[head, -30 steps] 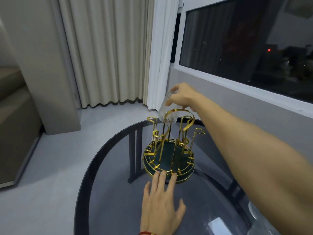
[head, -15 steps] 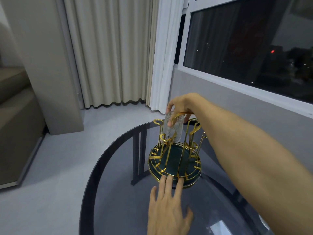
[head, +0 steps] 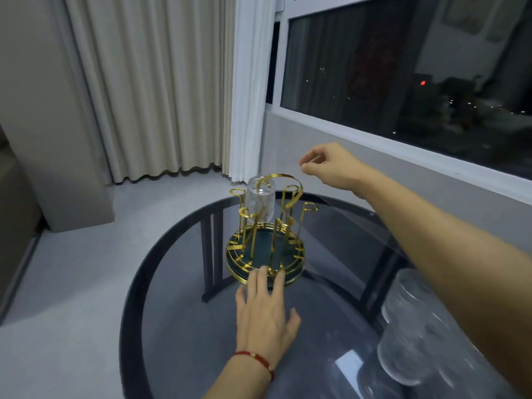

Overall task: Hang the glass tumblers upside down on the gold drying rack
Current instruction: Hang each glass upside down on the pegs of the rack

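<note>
A gold wire drying rack (head: 266, 256) with a dark round base stands on the glass table. One textured glass tumbler (head: 260, 198) hangs upside down on a far-left prong. My left hand (head: 266, 315) lies flat on the table, its fingertips touching the rack's near rim. My right hand (head: 331, 167) hovers above and to the right of the rack, fingers loosely curled, holding nothing. More glass tumblers (head: 414, 338) stand at the table's right side, partly hidden under my right forearm.
The round dark glass table (head: 178, 335) has a black rim and a dark frame beneath. A window ledge (head: 403, 145) and wall run close behind on the right. Curtains (head: 161, 90) hang at the back, with grey floor to the left.
My right hand lowered the tumbler onto a rack prong, let go, and drew up and to the right. My left hand stayed at the rack's base.
</note>
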A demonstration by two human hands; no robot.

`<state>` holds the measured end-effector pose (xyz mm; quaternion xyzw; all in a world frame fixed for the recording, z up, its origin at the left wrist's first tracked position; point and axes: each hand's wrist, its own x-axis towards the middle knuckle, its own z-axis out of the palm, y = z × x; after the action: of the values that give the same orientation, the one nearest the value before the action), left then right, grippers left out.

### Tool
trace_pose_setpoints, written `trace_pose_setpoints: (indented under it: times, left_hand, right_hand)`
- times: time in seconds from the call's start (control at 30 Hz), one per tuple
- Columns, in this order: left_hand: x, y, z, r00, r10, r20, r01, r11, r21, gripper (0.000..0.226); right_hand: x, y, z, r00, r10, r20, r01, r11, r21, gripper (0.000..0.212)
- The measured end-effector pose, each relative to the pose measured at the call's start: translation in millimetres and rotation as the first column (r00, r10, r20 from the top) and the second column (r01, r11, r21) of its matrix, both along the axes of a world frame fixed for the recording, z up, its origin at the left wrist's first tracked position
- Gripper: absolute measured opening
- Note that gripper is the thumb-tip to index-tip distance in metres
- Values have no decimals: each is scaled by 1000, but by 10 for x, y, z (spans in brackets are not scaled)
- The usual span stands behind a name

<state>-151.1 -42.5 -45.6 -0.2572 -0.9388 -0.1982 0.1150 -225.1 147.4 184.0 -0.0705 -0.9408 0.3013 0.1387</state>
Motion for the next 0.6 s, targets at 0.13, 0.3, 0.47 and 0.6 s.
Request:
trace_pose_setpoints:
  times: [0.13,0.3,0.47,0.6]
  left_hand:
    - [276,219,170,983,-180,-42,184,964,190,63]
    - [762,566,347,862,-484,150,391,824,411,77]
    - [1057,839,445,749,-581,319,400,780,481,98]
    - [1119,979,465,772,-557,306,383,792,476,90]
  right_hand:
    - [896,154,-138,1000,-16,7,15,993,121,20]
    - [1966,383,-479,991,-127,-51,131,989,71,20]
    - [2785,418,-957,908,-299,-294,275,954,-121,24]
    - [3161,376,-1266,838,-415,-354,347,907,-240,30]
